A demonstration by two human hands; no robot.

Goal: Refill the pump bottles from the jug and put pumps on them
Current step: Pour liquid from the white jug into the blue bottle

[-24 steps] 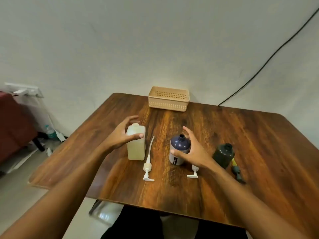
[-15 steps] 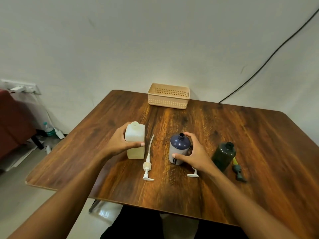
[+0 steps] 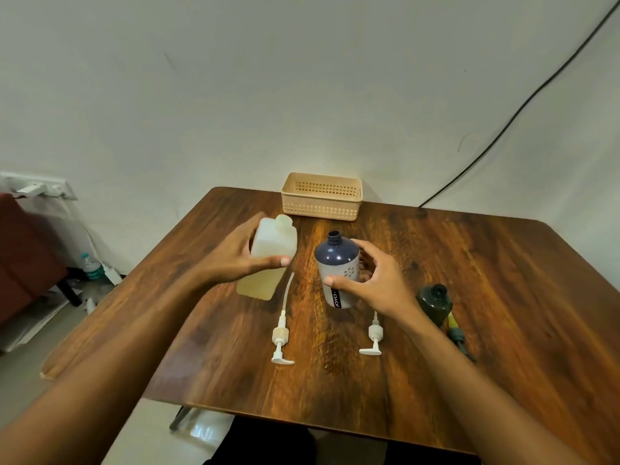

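Observation:
My left hand [image 3: 235,260] grips a translucent white jug [image 3: 272,250] holding pale yellow liquid; the jug is lifted and tilted right. My right hand [image 3: 372,283] holds a dark blue pump bottle [image 3: 336,263] with an open neck, raised off the wooden table [image 3: 469,297] beside the jug. Two white pumps lie flat on the table: one [image 3: 281,337] with a long tube below the jug, another [image 3: 373,337] below the blue bottle. A dark green bottle [image 3: 434,302] with an open neck stands to the right, with a yellow-and-green pump [image 3: 456,333] lying next to it.
A beige perforated basket [image 3: 322,196] sits at the table's far edge against the wall. A black cable [image 3: 523,105] runs up the wall at the right. On the floor at the left are a water bottle [image 3: 90,265] and a dark red seat [image 3: 23,256].
Both hands closed on their objects and lifted them: the jug rose and tilted right, the blue bottle came off the table. The view has tilted.

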